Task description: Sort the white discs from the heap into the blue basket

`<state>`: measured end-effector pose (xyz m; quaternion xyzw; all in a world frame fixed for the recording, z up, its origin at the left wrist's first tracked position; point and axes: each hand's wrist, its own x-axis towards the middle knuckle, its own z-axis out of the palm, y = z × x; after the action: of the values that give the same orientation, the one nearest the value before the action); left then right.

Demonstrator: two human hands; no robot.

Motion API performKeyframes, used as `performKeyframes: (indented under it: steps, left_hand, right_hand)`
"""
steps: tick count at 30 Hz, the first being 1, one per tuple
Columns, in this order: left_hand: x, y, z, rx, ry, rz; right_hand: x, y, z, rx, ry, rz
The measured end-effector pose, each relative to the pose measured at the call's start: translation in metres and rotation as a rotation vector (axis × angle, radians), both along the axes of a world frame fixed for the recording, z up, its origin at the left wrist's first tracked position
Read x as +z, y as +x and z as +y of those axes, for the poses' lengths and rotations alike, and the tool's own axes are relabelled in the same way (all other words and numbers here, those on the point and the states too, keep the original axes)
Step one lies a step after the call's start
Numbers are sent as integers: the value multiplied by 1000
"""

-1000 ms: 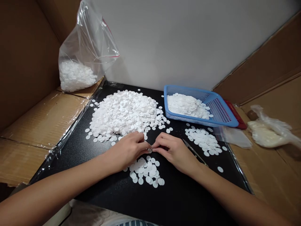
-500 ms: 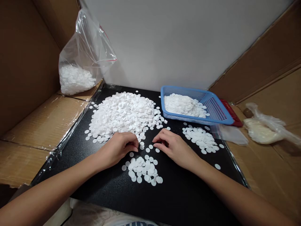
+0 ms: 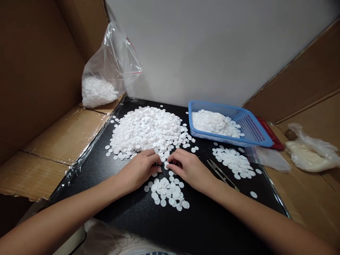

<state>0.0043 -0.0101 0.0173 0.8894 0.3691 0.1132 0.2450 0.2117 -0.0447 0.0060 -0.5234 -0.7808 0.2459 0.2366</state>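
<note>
A big heap of small white discs (image 3: 148,130) lies on a black tabletop (image 3: 202,219). My left hand (image 3: 139,169) rests at the heap's near edge, fingers curled and pinched on white discs. My right hand (image 3: 187,167) sits just to its right, fingertips curled down onto discs between the two hands. A small pile of discs (image 3: 168,190) lies right below both hands. Whether the right fingers grip a disc or only press on it is unclear.
A blue mesh basket (image 3: 249,124) holding discs stands at the back right, with another disc pile (image 3: 233,161) in front of it. Metal tweezers (image 3: 221,174) lie by my right wrist. A clear bag of discs (image 3: 106,81) sits on cardboard at the left. A crumpled bag (image 3: 308,152) lies at right.
The hands were touching a second ago, then drew apart and shifted slightly toward the heap; they are close together again. The camera view shifted to the left.
</note>
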Motion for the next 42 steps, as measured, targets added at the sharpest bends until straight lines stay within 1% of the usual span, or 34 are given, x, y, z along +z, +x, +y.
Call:
performKeyframes:
  steps: [4, 9, 15, 19, 22, 25, 30, 34, 38, 40, 42]
  left_hand:
    - [-2, 3, 0, -5, 0, 18]
    - [3, 6, 2, 1, -43, 42]
    - [8, 22, 2, 0, -9, 102]
    - [10, 29, 3, 18, -34, 92]
    - [10, 28, 4, 27, -69, 49]
    - [8, 25, 4, 25, -53, 27]
    - [6, 27, 2, -20, 18, 99]
    - [10, 30, 2, -10, 0, 143]
    - [7, 25, 1, -16, -12, 71]
    - [3, 19, 0, -45, 38, 18]
    - [1, 11, -2, -138, 137, -4]
  right_hand:
    - [2, 3, 2, -14, -28, 73]
    - [2, 12, 2, 10, 24, 82]
    - [-4, 12, 5, 52, 30, 52]
    - [-3, 12, 6, 17, -12, 62]
    - [1, 14, 6, -20, -27, 114]
    - [3, 16, 6, -38, -66, 144]
    - [0, 16, 9, -76, -67, 110]
    - [0, 16, 13, -97, -103, 143]
    - [3, 17, 14, -102, -160, 146]
    - [3, 17, 14, -101, -140, 108]
    - [2, 17, 13, -90, -109, 76]
